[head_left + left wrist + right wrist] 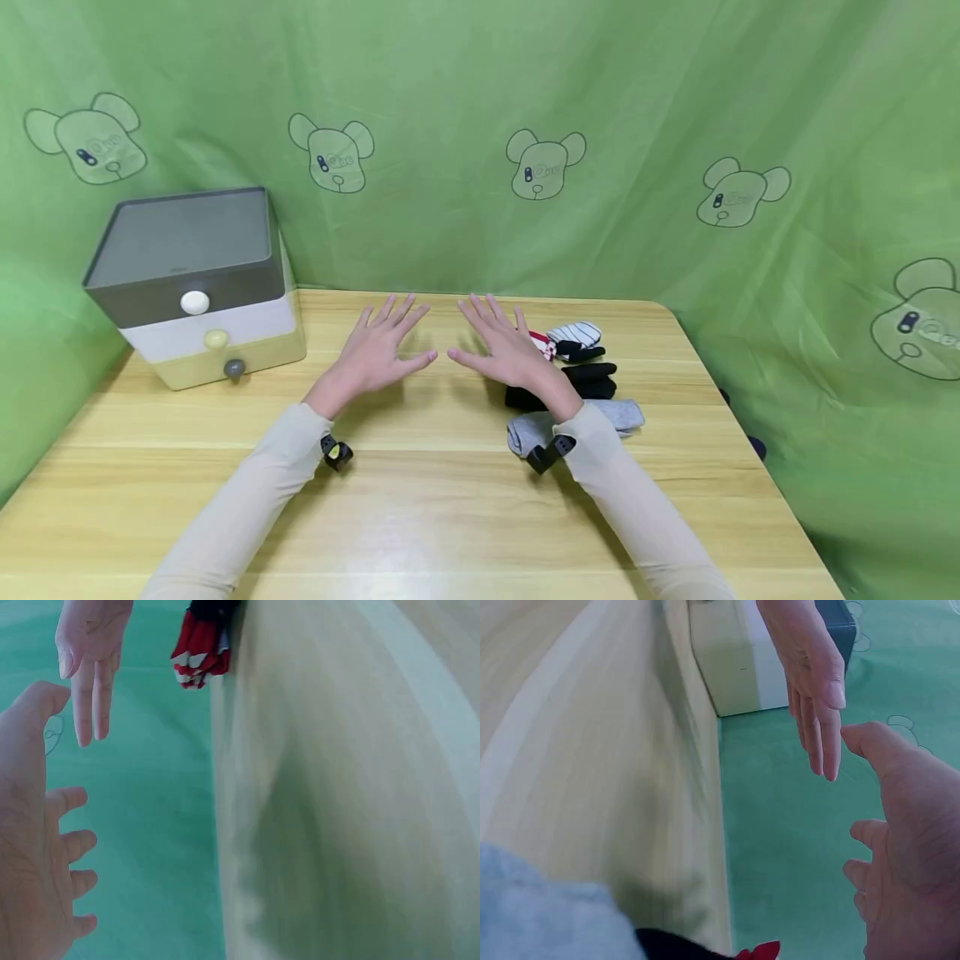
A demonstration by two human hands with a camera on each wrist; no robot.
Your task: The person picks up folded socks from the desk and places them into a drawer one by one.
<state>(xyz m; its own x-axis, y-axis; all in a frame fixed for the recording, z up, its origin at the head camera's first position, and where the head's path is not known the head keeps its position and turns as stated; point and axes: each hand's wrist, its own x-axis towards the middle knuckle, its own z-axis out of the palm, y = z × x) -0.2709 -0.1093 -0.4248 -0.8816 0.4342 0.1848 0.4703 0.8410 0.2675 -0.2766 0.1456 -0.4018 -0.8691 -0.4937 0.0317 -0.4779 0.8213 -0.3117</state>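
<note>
Both hands hover above the wooden table with fingers spread, and neither holds anything. My left hand (372, 354) is left of the middle, its thumb pointing toward the other hand. Opposite it, my right hand (507, 350) hangs in front of a small pile of folded cloth items, partly covering them. In that pile are a grey folded cloth (618, 414), black folded pieces (592, 379), a white striped piece (576, 334) and a red-and-white piece (199, 656). They look like rolled socks, though their exact kind is hard to tell.
A three-tier drawer box (187, 287) with grey, white and cream levels and round knobs stands at the table's back left. Behind the wooden table (420, 517) hangs a green curtain (442, 167) with bear-head prints. Each wrist wears a small black camera.
</note>
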